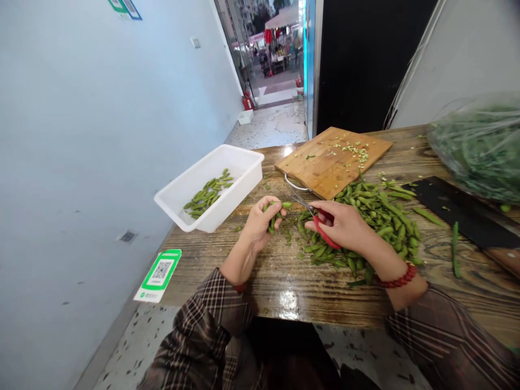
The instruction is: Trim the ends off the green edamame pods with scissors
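My left hand [263, 219] is closed around several green edamame pods [273, 221], one of them poking out toward the right. In my right hand [343, 225] is a pair of red-handled scissors [325, 234], with the metal blades pointing up and left, close to that pod. A large heap of edamame pods [384, 216] lies on the wooden table beneath and beyond my right hand. To the left stands a white plastic tub [235, 208] with a smaller lot of pods [209, 194] on its bottom.
Behind the heap lies a wooden cutting board [312, 157] scattered with chopped green bits. A black-bladed cleaver [450, 208] rests at the right, near a clear bag of greens [479, 151]. A QR-code card [160, 273] sits at the table's left edge, beside the wall.
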`<state>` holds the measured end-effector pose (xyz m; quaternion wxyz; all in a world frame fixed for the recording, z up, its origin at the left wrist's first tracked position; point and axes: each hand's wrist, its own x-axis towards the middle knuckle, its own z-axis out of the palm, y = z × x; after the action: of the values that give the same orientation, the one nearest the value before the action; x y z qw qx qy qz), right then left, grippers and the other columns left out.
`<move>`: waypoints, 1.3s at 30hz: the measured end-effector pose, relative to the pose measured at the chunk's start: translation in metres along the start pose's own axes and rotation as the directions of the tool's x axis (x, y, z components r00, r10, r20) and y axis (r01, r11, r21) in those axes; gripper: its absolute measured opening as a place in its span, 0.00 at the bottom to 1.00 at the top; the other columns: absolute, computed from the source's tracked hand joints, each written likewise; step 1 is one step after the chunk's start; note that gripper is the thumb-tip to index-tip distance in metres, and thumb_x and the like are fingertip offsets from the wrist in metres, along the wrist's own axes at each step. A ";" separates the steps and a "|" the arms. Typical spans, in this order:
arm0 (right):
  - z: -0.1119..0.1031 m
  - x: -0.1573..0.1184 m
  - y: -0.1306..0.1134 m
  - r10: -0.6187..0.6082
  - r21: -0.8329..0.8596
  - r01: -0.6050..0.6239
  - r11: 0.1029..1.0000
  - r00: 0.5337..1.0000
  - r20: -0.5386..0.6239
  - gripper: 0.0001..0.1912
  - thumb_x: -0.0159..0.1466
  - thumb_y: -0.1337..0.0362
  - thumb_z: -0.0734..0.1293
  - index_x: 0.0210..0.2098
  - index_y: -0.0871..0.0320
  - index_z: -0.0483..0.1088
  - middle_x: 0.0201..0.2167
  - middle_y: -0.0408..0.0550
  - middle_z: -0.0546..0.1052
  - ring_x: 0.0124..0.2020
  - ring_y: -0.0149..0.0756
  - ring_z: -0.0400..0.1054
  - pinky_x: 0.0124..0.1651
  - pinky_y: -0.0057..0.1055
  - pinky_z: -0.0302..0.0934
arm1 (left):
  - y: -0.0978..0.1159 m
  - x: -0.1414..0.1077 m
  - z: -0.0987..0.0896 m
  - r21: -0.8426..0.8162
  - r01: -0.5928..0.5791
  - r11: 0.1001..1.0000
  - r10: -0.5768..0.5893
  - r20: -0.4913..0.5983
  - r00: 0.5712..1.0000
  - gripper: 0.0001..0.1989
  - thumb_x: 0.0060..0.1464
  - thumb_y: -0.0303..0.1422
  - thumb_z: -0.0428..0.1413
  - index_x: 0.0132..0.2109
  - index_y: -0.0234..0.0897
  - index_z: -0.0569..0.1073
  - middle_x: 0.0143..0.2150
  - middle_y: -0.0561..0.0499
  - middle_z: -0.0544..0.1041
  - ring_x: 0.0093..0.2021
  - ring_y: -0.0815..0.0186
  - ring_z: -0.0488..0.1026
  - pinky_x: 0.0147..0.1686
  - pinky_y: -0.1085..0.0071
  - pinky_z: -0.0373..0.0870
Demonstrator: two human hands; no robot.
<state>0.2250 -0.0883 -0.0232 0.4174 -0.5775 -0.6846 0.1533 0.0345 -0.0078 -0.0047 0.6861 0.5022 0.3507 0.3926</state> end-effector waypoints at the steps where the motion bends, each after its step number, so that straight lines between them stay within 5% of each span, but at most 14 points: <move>1: 0.000 0.000 -0.001 -0.003 0.004 0.003 1.000 1.000 0.012 0.22 0.57 0.54 0.70 0.47 0.60 0.73 0.27 0.44 0.72 0.26 0.32 0.64 0.31 0.29 0.60 | 0.000 0.000 0.001 -0.020 0.008 1.000 -0.008 0.002 1.000 0.14 0.46 0.34 0.63 0.34 0.35 0.65 0.23 0.56 0.72 0.16 0.78 0.61 0.16 0.82 0.52; 18: 0.005 -0.002 -0.004 -0.089 0.004 0.089 0.996 0.996 0.027 0.22 0.57 0.54 0.70 0.46 0.62 0.72 0.27 0.45 0.70 0.26 0.31 0.63 0.32 0.29 0.60 | -0.007 -0.005 0.012 -0.104 0.042 0.994 -0.038 0.035 0.999 0.13 0.48 0.33 0.61 0.34 0.36 0.64 0.24 0.55 0.72 0.17 0.77 0.62 0.17 0.82 0.56; 28: 0.005 -0.002 -0.001 -0.116 -0.035 0.119 0.992 0.989 0.088 0.14 0.61 0.57 0.67 0.42 0.58 0.72 0.27 0.44 0.70 0.26 0.32 0.61 0.31 0.28 0.57 | -0.010 -0.001 0.008 -0.129 0.068 0.989 -0.057 0.087 0.995 0.12 0.49 0.33 0.60 0.34 0.37 0.62 0.22 0.57 0.70 0.16 0.77 0.61 0.17 0.82 0.53; 39: 0.011 -0.003 0.005 -0.116 -0.059 0.122 0.991 0.988 0.103 0.15 0.62 0.56 0.65 0.44 0.59 0.73 0.29 0.47 0.74 0.28 0.35 0.67 0.33 0.30 0.60 | -0.021 0.000 0.009 -0.113 0.099 0.989 -0.099 0.001 0.995 0.15 0.46 0.38 0.61 0.33 0.38 0.61 0.20 0.57 0.69 0.15 0.78 0.59 0.16 0.83 0.52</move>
<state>0.2200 -0.0871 -0.0345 0.3721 -0.5405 -0.7425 0.1344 0.0461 -0.0155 -0.0230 0.7312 0.4437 0.3539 0.3784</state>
